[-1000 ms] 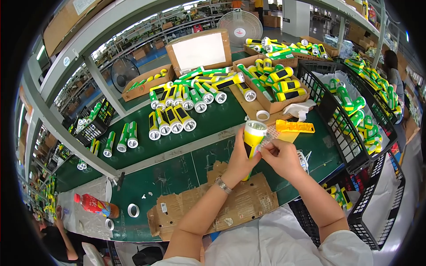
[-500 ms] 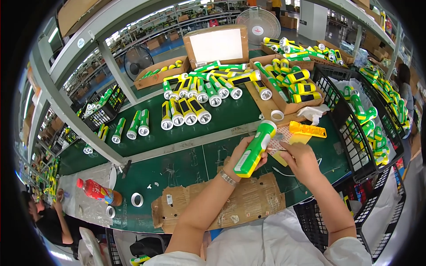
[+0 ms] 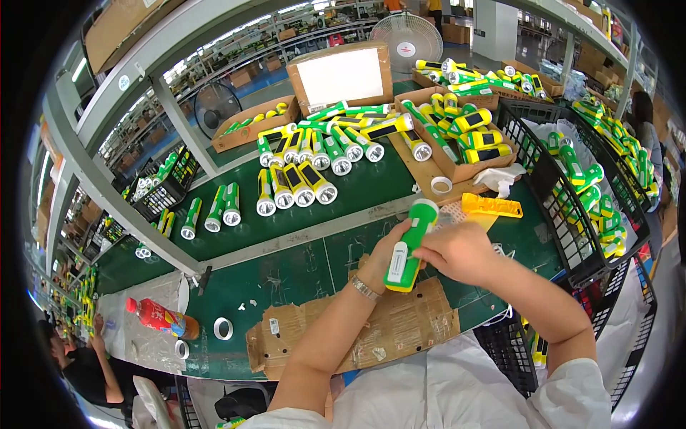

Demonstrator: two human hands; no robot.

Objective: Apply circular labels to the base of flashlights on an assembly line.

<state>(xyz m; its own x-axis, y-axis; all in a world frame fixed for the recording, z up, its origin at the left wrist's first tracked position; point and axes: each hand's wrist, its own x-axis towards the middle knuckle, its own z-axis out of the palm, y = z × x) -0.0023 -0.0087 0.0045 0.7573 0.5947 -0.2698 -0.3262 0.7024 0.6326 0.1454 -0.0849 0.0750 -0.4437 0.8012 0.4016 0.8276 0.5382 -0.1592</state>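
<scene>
My left hand [image 3: 382,259] is wrapped round a green and yellow flashlight [image 3: 413,239], its white-rimmed head tilted up and away from me. A pale printed label [image 3: 397,263] shows on the flashlight's body. With fingers curled together, my right hand [image 3: 461,252] touches the flashlight's right side; whatever its fingertips pinch is hidden. Just beyond that hand lies a sheet with small pinkish marks [image 3: 451,209], mostly covered. An orange-yellow plastic piece [image 3: 493,206] rests beside the sheet.
Several flashlights [image 3: 300,186] stand across the bench's far side. A cardboard box [image 3: 457,171] and a black crate [image 3: 543,193] at right hold more. Flattened cardboard [image 3: 343,332] lies under my forearms. A red-capped bottle [image 3: 161,319] and tape rolls [image 3: 223,328] lie at left.
My right hand has moved left from over the marked sheet to the flashlight. The flashlight has turned in my left hand, and its pale label now faces up.
</scene>
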